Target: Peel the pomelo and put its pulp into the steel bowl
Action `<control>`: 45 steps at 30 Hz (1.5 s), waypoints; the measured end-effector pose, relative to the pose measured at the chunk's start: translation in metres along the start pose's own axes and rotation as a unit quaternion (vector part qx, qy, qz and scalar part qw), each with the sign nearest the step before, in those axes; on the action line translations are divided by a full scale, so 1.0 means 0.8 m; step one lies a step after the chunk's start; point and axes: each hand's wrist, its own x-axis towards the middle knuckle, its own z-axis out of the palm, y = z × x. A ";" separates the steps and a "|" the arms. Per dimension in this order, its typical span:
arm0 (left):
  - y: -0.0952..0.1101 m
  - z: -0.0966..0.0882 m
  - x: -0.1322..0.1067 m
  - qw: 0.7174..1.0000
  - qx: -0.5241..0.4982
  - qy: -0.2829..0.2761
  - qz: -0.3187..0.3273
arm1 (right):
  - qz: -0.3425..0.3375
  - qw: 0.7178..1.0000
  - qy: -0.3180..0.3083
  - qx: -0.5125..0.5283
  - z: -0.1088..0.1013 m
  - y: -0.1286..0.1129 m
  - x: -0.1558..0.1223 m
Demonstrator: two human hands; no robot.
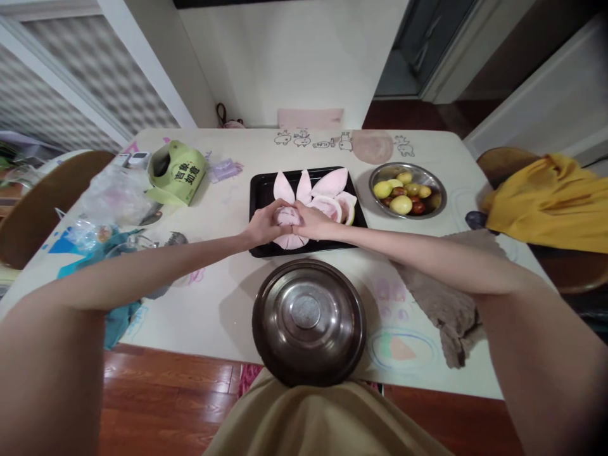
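Both hands are wrapped round a peeled pomelo (287, 216), pale pink with its segments showing. My left hand (265, 225) grips its left side, and my right hand (311, 221) grips the right, with the thumbs close together on the near side. Under and behind them lies a black tray (257, 190). Pieces of pomelo peel (330, 182), pink-white inside, fan out at the tray's back, and curved peel sections (349, 208) with green edges lie at its right. The underside of the fruit is partly hidden by my fingers.
An upside-down steel basin (308, 342) sits at the table's near edge. Right of the tray stands a steel bowl (439, 206) of yellow and reddish fruit, with a grey-brown cloth (449, 304) nearer me. A green box (183, 174) and plastic bags (114, 196) occupy the left.
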 end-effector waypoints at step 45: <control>-0.045 0.016 -0.001 0.975 -0.199 0.050 0.088 | -0.219 0.938 0.013 0.267 0.016 0.085 0.043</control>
